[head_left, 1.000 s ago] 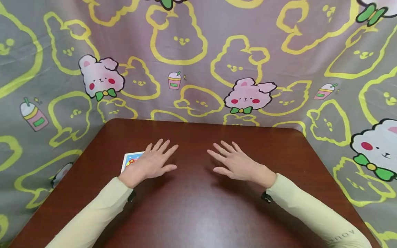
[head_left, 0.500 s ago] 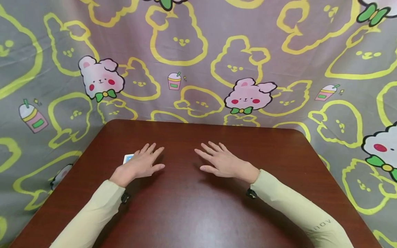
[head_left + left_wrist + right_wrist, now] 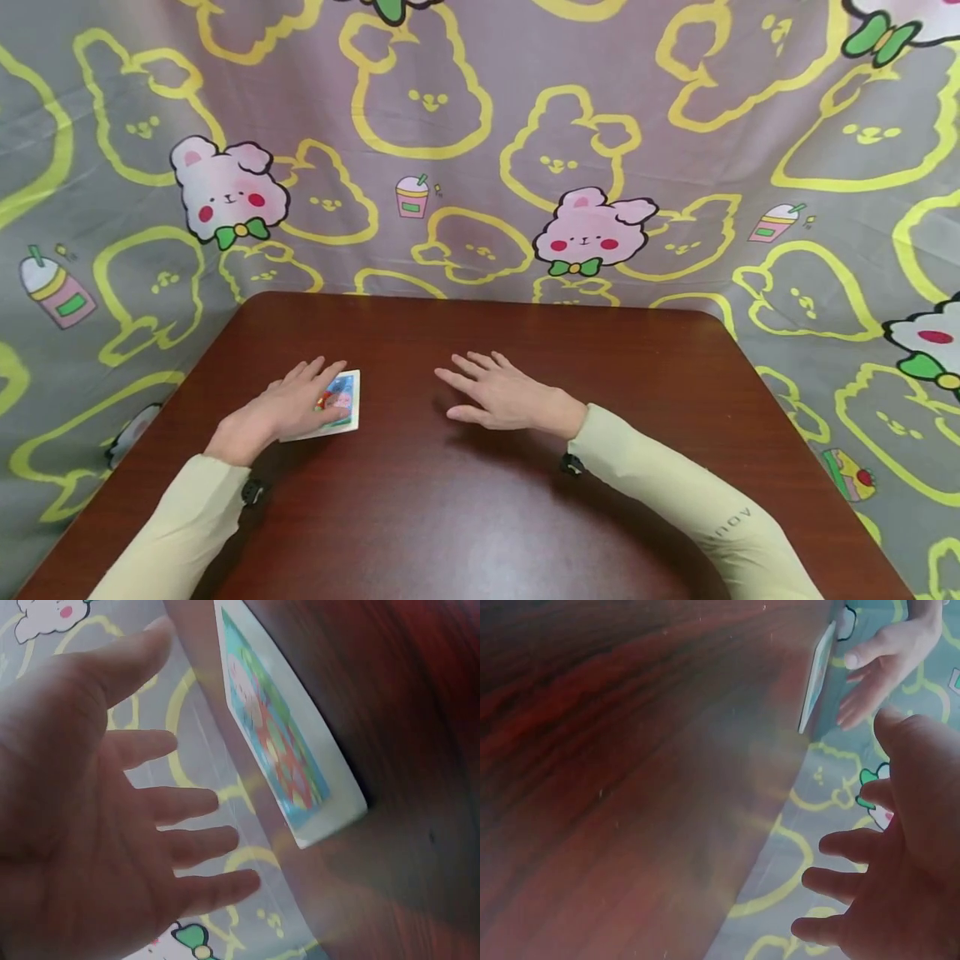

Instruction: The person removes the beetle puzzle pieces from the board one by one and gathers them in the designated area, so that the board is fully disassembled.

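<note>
My left hand (image 3: 285, 408), fingers spread, is held above a picture board (image 3: 345, 408) lying on the left part of the table. In the head view the hand hides the board's left side. The left wrist view shows a gap between this hand (image 3: 97, 802) and the board (image 3: 281, 742), which has a pale border and a coloured picture. My right hand (image 3: 510, 396) hovers over the middle of the table with its fingers spread and holds nothing. The right wrist view has the right hand (image 3: 907, 847) near, with the left hand (image 3: 892, 656) and board (image 3: 817, 679) farther off.
A dark red-brown table (image 3: 465, 517) spans the view, its rounded far corners close to the cloth. Grey patterned cloth (image 3: 465, 83) with yellow outlines and rabbit faces hangs behind the table and along both sides.
Both hands have moved left, the left one uncovering the board's right side. The fingers stay spread. The head view has shifted slightly.
</note>
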A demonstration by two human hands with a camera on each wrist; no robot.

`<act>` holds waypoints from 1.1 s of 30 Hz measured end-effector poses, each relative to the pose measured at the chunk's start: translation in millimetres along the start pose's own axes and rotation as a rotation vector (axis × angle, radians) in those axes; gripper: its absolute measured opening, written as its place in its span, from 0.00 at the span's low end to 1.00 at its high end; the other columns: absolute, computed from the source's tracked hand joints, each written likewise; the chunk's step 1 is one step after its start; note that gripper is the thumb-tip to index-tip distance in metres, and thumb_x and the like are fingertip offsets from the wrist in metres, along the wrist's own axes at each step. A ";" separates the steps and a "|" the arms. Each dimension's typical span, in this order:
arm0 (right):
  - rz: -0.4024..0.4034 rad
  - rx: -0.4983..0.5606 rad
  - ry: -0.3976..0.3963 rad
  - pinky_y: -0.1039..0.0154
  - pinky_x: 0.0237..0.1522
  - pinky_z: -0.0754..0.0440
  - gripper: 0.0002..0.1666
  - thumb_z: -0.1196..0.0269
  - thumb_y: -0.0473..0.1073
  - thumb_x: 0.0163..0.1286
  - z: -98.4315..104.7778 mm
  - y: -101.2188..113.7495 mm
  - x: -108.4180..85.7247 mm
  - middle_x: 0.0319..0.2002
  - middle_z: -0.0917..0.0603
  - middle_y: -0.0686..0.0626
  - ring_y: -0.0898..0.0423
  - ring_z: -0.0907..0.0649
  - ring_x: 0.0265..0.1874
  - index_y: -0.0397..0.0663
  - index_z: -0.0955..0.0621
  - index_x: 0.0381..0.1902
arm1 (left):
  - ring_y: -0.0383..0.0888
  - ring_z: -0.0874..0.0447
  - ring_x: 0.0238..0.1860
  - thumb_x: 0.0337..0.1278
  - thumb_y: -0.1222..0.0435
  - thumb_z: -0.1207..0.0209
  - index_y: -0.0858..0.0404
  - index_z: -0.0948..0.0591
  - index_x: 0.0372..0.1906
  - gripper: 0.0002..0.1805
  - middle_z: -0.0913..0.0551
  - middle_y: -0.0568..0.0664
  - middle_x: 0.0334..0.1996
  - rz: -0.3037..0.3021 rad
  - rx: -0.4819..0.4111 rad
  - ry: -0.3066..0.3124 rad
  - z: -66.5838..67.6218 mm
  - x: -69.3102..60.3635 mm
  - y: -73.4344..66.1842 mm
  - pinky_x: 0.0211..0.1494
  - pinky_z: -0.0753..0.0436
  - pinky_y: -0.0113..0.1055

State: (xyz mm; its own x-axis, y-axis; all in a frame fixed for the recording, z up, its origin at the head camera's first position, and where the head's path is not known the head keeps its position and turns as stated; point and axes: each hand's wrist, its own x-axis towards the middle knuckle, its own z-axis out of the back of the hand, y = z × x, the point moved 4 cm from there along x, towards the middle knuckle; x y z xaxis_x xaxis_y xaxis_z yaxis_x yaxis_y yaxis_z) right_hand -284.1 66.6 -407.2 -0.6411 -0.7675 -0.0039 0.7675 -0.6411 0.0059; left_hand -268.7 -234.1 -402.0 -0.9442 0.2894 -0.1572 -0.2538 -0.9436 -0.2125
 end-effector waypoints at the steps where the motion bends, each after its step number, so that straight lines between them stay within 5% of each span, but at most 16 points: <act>1: 0.000 0.002 0.008 0.34 0.71 0.42 0.41 0.60 0.72 0.74 -0.9 0.5 1.1 0.78 0.43 0.45 0.43 0.40 0.76 0.66 0.47 0.78 | 0.76 0.50 0.72 0.57 0.42 0.38 0.62 0.44 0.76 0.50 0.47 0.75 0.73 0.010 0.003 0.009 0.3 -0.9 2.4 0.63 0.41 0.75; 19: 0.057 0.019 0.074 0.40 0.71 0.37 0.39 0.58 0.69 0.75 -22.0 17.8 20.1 0.76 0.39 0.43 0.42 0.36 0.74 0.62 0.44 0.78 | 0.84 0.50 0.65 0.46 0.41 0.32 0.75 0.41 0.71 0.57 0.48 0.86 0.66 0.162 -0.003 0.151 -3.8 -13.8 49.6 0.63 0.40 0.74; 33: 0.084 -0.023 0.092 0.45 0.69 0.32 0.36 0.54 0.65 0.76 -26.9 32.6 28.2 0.75 0.36 0.45 0.44 0.33 0.72 0.61 0.40 0.76 | 0.84 0.53 0.66 0.46 0.37 0.35 0.75 0.44 0.72 0.60 0.50 0.85 0.68 0.189 0.008 0.176 -10.5 -9.9 40.4 0.63 0.41 0.75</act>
State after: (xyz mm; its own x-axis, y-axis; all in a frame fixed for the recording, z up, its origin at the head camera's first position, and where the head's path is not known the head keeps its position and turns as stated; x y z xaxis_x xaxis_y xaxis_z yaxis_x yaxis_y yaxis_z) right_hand -277.0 24.0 -434.0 -0.5722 -0.8145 -0.0961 0.8189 -0.5738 -0.0129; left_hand -267.4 -273.4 -419.2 -0.9240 0.1306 -0.3593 -0.0786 -0.9847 -0.1557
